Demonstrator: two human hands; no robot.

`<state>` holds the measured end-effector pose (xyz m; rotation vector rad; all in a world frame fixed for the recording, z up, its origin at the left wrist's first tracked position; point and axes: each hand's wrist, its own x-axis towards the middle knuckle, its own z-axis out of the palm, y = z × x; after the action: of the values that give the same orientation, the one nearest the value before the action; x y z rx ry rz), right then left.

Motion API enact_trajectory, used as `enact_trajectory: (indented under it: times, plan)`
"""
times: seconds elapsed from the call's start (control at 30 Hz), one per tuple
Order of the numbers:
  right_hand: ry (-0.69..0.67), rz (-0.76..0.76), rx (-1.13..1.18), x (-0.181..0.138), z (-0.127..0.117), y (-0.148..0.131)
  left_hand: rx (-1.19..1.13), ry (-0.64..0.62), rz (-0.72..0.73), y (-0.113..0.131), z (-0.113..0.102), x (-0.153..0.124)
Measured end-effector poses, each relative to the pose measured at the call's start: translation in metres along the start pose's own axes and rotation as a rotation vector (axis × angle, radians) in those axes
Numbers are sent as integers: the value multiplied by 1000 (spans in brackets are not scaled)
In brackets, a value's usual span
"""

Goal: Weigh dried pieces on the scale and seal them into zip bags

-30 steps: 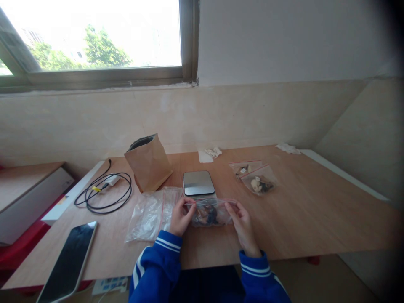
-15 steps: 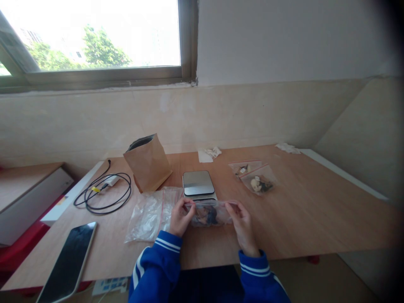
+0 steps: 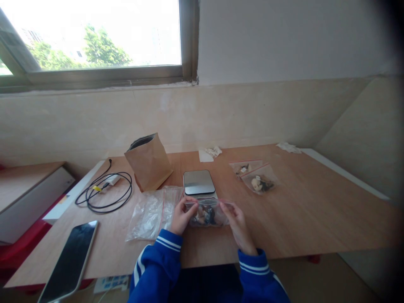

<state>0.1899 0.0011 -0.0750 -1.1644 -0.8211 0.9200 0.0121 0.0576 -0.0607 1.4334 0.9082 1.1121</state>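
A clear zip bag (image 3: 206, 216) with dark and tan pieces inside is held near the table's front edge. My left hand (image 3: 182, 214) pinches its top rim at the left, and my right hand (image 3: 236, 223) pinches the rim toward the right. Between them the red-lined mouth gapes slightly. Right behind the bag sits a digital scale (image 3: 198, 182) with a bare metal plate, its front part partly hidden by the bag. A pile of clear zip bags (image 3: 150, 214) lies beside my left hand.
A brown paper pouch (image 3: 150, 164) stands open behind the pile. Two filled zip bags (image 3: 260, 181) lie at right. A coiled black cable (image 3: 109, 208) and a tablet-like device (image 3: 71, 256) are at left. Crumpled tissue (image 3: 213, 152) lies by the wall.
My right hand has moved a little left along the rim, closer to my left hand. The bag's mouth has parted more, and the contents show more clearly.
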Motion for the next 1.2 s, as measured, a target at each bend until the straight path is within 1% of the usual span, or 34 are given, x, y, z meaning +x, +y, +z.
enact_trajectory:
  times: [0.2, 0.4, 0.53, 0.63, 0.7, 0.77, 0.83, 0.97, 1.1, 1.2]
  plan:
    - [13, -45, -53, 1, -2, -1, 3, 25, -26, -1, -2, 0]
    - [84, -40, -82, 3, -5, 6, 39, 54, -18, 3, -2, 0]
    - [80, -32, -77, 2, -4, 4, 8, 56, -28, 6, -2, 0]
    - [49, -22, -54, -1, -2, -1, -26, 32, -14, 6, -1, -1]
    - [-6, -26, -24, -2, -1, -3, -65, -2, -14, 6, -1, -1]
    - [-67, -20, -1, -3, 1, -4, -104, -25, -34, 4, -1, -2]
    - [-89, 7, 11, -3, 1, -3, -112, -34, -57, 3, -1, -2]
    - [-83, 72, 6, -2, 1, -1, -47, -66, -63, 1, -2, -1]
    - [-162, 107, -21, -2, 2, -1, 39, -87, -69, 0, -2, -1]
    - [-166, 105, -46, -2, 1, -1, 52, -79, -60, 0, -3, -2]
